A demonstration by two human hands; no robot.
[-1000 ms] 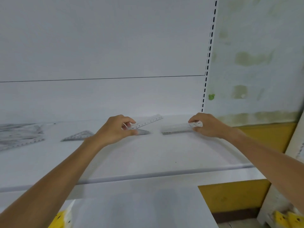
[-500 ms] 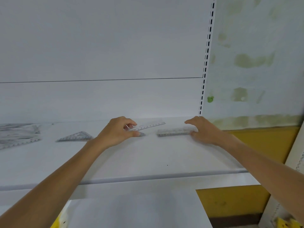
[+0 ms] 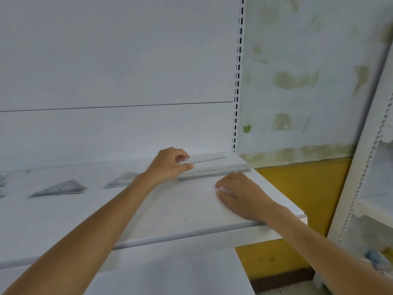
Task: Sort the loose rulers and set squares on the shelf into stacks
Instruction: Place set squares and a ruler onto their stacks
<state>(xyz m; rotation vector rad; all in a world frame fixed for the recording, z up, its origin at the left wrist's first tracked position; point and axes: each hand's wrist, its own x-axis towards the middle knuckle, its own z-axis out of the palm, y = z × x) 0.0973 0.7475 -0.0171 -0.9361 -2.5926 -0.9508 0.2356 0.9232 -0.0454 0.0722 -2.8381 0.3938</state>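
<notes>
My left hand [image 3: 170,165] pinches one end of a clear ruler [image 3: 207,159], which points right toward the shelf's back corner. Just in front of it lies a stack of clear rulers [image 3: 214,172] near the right end of the white shelf [image 3: 170,209]. My right hand [image 3: 240,194] rests flat on the shelf in front of that stack, apart from it, holding nothing. Two clear set squares [image 3: 61,188] [image 3: 123,179] lie flat further left.
More clear pieces lie at the far left edge [image 3: 1,184]. A slotted upright [image 3: 238,81] marks the shelf's right end, with a stained wall [image 3: 297,81] beyond. Another white rack [image 3: 372,167] stands at the right. A lower shelf [image 3: 170,273] sits below.
My right hand let go of the ruler stack and drew back toward the shelf front. My left hand carried its ruler right, over behind the stack. The view shifted right.
</notes>
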